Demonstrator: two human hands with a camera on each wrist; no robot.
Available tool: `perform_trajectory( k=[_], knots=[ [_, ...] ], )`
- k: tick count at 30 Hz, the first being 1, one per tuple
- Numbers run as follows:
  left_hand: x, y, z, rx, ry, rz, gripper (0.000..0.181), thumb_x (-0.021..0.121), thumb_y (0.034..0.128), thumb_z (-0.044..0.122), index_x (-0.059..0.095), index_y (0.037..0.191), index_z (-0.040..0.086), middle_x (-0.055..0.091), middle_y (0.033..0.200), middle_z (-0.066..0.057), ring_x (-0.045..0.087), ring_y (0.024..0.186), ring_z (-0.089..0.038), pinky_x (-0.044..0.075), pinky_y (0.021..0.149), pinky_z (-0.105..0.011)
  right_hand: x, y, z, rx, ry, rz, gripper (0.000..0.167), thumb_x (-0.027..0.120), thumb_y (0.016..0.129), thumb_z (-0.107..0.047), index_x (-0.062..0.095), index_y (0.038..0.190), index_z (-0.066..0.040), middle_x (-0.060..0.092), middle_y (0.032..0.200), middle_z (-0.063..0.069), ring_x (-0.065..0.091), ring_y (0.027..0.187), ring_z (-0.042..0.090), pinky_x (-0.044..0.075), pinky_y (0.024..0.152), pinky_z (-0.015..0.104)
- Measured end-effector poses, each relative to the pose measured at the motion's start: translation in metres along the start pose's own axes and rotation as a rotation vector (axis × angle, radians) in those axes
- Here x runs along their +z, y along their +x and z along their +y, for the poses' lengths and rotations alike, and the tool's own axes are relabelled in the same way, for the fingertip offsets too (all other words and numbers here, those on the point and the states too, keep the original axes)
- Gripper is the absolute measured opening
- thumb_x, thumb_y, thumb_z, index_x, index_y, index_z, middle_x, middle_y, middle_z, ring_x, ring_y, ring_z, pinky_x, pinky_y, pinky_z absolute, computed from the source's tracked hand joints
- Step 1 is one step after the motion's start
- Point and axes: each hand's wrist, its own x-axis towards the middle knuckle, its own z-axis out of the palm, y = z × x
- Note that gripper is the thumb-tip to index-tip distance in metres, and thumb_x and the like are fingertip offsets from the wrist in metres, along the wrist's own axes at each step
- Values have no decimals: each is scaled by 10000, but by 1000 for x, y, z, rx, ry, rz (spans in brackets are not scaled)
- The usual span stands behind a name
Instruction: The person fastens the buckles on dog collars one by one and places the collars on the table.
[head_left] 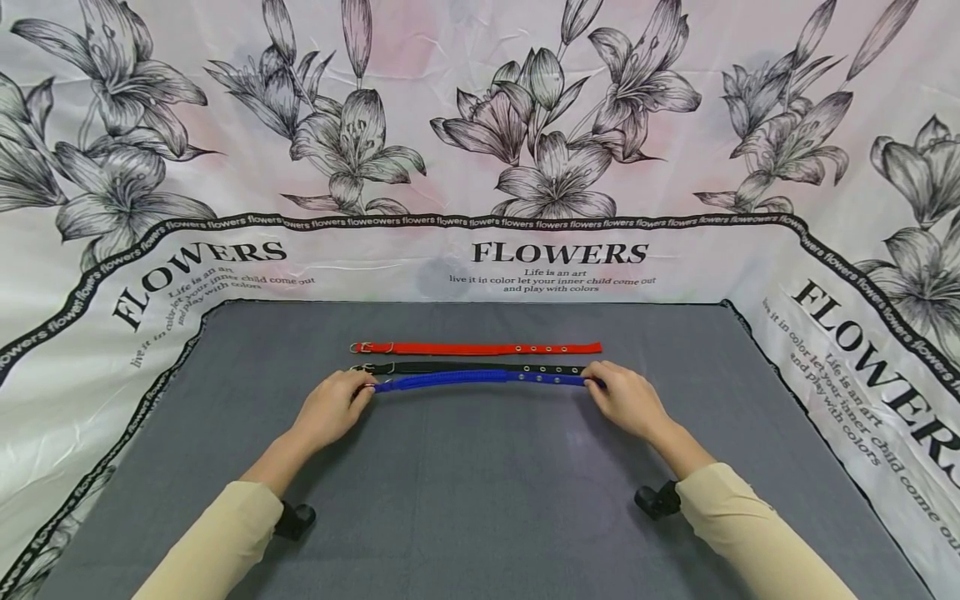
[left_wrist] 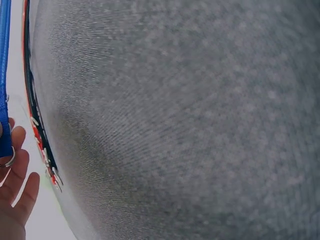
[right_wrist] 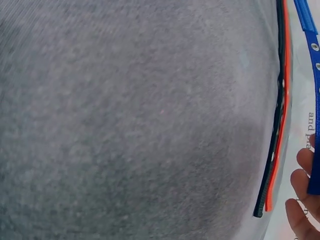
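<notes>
Between both hands a blue collar (head_left: 457, 379) is stretched sideways, raised off the cloth and bowed slightly upward. The left hand (head_left: 335, 408) pinches its buckle end; in the left wrist view a metal ring shows by the fingers (left_wrist: 19, 167). Its other end, past a row of metal eyelets, is pinched by the right hand (head_left: 624, 398). Just behind it a black collar (head_left: 450, 367) lies flat, partly covered by the blue one in the head view. Farther back lies a red collar (head_left: 457, 349), parallel, with its buckle to the left and eyelets to the right.
A dark grey cloth (head_left: 480, 500) covers the table. Behind and at both sides hangs a white flower-printed sheet (head_left: 375, 258) with black lettering. Small black devices (head_left: 296, 522) are worn at both wrists, below the beige sleeves (head_left: 217, 542).
</notes>
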Motion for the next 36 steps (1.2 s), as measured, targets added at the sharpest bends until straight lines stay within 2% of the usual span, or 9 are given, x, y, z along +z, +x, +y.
perform_trajectory(
  k=[5,10,13,17,20,22,24,30,36],
  knots=[
    [-3,0,1,-40,-77,38,161,596,889,143,667,1029,108,633,861,-30,492,711,-167,406,609,-314,-3,2,-3,74,98,-11,106,633,857,-117,687,948,-116,663,876,39,425,526,99,343,472,242],
    [-9,3,5,-64,-235,88,161,596,891,128,654,1038,97,617,794,-34,460,624,-143,372,531,-256,-7,7,-6,137,230,13,112,633,855,-100,698,943,-122,652,786,27,421,516,96,329,464,230],
    [-13,4,9,-73,-314,114,169,608,888,137,651,1045,93,581,740,-30,455,603,-148,367,505,-246,-11,10,-10,175,325,-4,113,622,865,-102,688,956,-117,656,757,40,453,530,107,346,463,226],
    [-19,6,16,-91,-378,129,175,631,879,172,658,1049,140,509,699,-17,444,595,-163,346,497,-246,-16,13,-13,245,449,-55,134,601,898,-164,667,1008,-128,686,813,65,556,622,183,404,507,224],
    [-22,8,20,-115,-428,128,188,651,868,205,663,1052,168,521,708,-15,455,607,-170,347,496,-244,-18,14,-15,294,556,-84,187,595,908,-222,644,1062,-128,684,900,108,615,758,278,488,599,246],
    [-23,9,23,-131,-467,123,212,666,857,234,666,1058,164,552,715,-17,471,621,-174,355,498,-243,-20,15,-16,320,633,-105,255,601,905,-246,620,1121,-112,659,991,148,614,845,330,523,668,276],
    [-24,10,25,-144,-500,117,243,679,845,257,667,1064,153,564,730,-24,483,633,-181,366,503,-242,-21,16,-17,335,683,-116,317,611,897,-265,595,1170,-105,635,1020,178,596,861,345,526,689,312],
    [-27,14,30,-181,-597,88,309,699,825,271,650,1106,153,592,828,-55,560,707,-205,461,578,-245,-24,19,-21,324,703,-104,322,613,892,-292,585,1182,-156,632,956,198,578,823,342,503,662,359],
    [-29,18,36,-169,-715,93,310,683,841,209,627,1134,127,644,831,-97,626,719,-243,530,648,-322,-27,24,-28,294,730,-78,298,601,902,-268,601,1171,-141,647,1021,156,620,817,154,532,704,276]
  ],
)
